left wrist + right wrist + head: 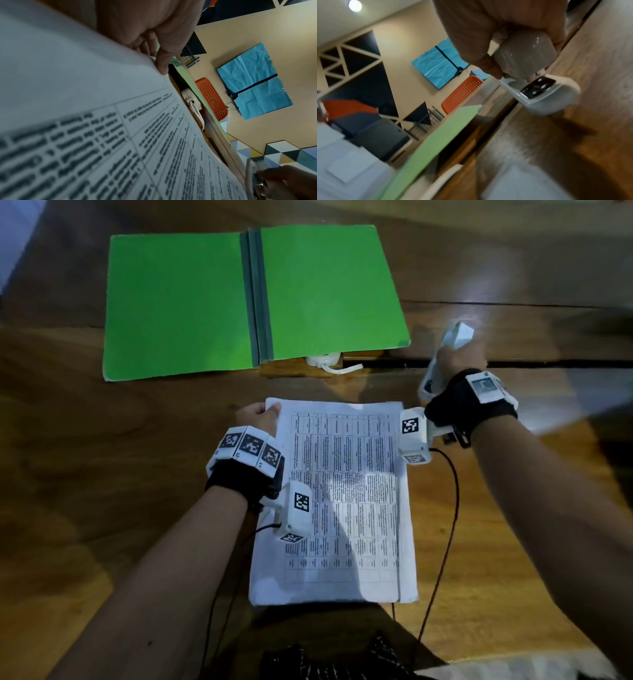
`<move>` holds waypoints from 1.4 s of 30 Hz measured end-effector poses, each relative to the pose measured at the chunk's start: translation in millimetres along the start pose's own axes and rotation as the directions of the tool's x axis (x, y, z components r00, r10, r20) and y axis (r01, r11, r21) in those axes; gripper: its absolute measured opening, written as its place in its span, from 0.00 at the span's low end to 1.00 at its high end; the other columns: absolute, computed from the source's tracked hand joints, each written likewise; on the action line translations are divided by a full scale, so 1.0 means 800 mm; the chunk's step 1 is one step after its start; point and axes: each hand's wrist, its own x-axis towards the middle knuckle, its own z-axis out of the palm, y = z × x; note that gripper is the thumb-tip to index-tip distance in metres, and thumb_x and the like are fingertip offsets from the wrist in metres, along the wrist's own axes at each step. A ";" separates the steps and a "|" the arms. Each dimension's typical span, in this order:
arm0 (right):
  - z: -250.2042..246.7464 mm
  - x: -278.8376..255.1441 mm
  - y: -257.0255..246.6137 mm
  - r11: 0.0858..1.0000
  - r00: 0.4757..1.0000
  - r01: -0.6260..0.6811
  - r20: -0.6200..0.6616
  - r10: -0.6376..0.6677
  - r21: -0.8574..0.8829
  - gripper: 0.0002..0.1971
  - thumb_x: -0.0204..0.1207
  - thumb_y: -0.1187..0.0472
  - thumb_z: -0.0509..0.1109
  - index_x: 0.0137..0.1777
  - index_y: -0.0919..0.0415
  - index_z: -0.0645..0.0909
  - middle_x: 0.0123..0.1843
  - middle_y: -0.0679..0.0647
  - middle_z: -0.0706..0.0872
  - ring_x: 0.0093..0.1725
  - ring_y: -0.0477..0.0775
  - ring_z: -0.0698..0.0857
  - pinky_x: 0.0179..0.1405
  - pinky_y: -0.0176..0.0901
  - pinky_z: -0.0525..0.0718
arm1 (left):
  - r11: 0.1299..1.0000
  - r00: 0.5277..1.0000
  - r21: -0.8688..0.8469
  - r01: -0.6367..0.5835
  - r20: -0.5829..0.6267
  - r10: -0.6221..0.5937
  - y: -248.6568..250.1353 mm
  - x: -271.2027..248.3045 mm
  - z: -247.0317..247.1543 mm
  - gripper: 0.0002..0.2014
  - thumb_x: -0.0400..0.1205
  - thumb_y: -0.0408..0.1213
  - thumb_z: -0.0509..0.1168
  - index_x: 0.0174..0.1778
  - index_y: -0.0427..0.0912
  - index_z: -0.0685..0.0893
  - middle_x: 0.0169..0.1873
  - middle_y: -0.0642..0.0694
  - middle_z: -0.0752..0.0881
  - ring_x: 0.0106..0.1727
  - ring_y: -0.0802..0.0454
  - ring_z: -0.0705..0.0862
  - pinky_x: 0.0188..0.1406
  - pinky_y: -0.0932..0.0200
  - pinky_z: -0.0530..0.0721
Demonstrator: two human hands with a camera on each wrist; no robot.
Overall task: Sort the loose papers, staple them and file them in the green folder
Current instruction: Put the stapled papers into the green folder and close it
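While the folder [178, 302] lies open at the table's [68, 422] far side, a white plug [323, 360] peeks from under its near edge; papers [342, 508] lie lengthwise, near to far; left hand [258, 417] pinches their far-left corner; right hand [459, 361] grips a blurred stapler [455, 335].

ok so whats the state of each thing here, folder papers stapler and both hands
green folder: open flat on the table, nothing filed in it
papers: one squared stack, lying in front of the folder
stapler: off the table, in the right hand, clear of the papers
left hand: pinches the stack's far left corner
right hand: grips the stapler
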 end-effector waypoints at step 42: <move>0.013 -0.193 0.102 0.862 0.778 0.059 0.518 -0.356 0.504 0.15 0.78 0.73 0.64 0.63 0.62 0.77 0.46 0.58 0.83 0.40 0.52 0.78 0.34 0.35 0.80 | 0.961 0.994 -0.253 -0.107 -0.047 0.098 0.067 -0.024 -0.087 0.08 0.83 0.30 0.61 0.47 0.32 0.84 0.34 0.46 0.81 0.31 0.53 0.74 0.27 0.66 0.70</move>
